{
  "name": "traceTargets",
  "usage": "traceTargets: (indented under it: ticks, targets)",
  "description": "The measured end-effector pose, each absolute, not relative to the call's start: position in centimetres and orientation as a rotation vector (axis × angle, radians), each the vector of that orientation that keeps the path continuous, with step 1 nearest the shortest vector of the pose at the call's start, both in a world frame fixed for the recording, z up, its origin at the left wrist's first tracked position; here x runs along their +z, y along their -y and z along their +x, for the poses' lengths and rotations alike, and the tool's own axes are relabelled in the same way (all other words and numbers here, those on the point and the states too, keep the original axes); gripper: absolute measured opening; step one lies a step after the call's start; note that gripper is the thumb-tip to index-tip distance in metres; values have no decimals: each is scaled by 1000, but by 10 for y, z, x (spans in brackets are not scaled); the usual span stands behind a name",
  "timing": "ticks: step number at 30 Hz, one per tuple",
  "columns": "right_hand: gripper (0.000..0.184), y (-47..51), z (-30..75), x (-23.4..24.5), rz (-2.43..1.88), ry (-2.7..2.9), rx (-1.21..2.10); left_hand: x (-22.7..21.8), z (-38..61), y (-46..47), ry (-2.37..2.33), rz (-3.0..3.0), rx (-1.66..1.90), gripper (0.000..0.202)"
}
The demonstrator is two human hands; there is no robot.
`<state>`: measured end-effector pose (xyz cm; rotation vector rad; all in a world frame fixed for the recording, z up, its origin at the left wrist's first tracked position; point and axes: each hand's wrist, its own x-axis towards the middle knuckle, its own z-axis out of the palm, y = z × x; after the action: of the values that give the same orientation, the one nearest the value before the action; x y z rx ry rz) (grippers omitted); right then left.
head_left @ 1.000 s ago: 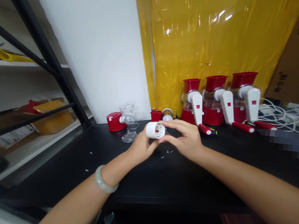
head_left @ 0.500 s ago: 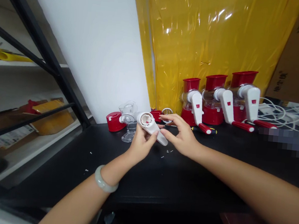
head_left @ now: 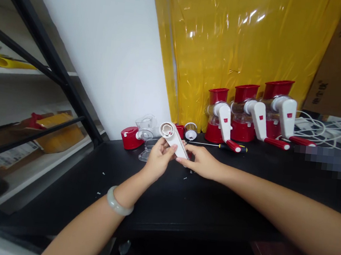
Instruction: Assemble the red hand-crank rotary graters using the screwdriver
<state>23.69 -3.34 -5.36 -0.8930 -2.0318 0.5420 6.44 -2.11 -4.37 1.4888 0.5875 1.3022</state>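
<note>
Between my hands, above the black table (head_left: 162,207), is a white crank handle (head_left: 176,144) with a round, hollow socket at its upper left end. My left hand (head_left: 158,158) grips it from below, thumb across its flat side. My right hand (head_left: 202,161) pinches the lower end between thumb and fingers. Behind my left hand lie a red base (head_left: 130,138) and a clear plastic housing (head_left: 145,131). A grating drum (head_left: 191,131) sits just beyond the handle, beside a red part (head_left: 180,131) that the handle partly hides.
Three assembled red-and-white rotary graters (head_left: 215,134) stand along the back right. A screwdriver (head_left: 217,146) lies in front of them, partly behind a crank. Small screws (head_left: 185,178) are scattered on the table. White cables (head_left: 316,128) lie at the right; a black-framed shelf (head_left: 70,90) stands left.
My right hand has come down and closed on the lower end of the crank handle. The handle has turned steeper, its socket end moving up and slightly left.
</note>
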Motion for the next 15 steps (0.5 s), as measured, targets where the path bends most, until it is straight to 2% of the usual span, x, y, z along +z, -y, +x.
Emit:
traceTargets:
  ticks: [15]
  targets:
    - [19,40,228,-51,-841,1908,810,-42,66,25,-682,1511,1331,49]
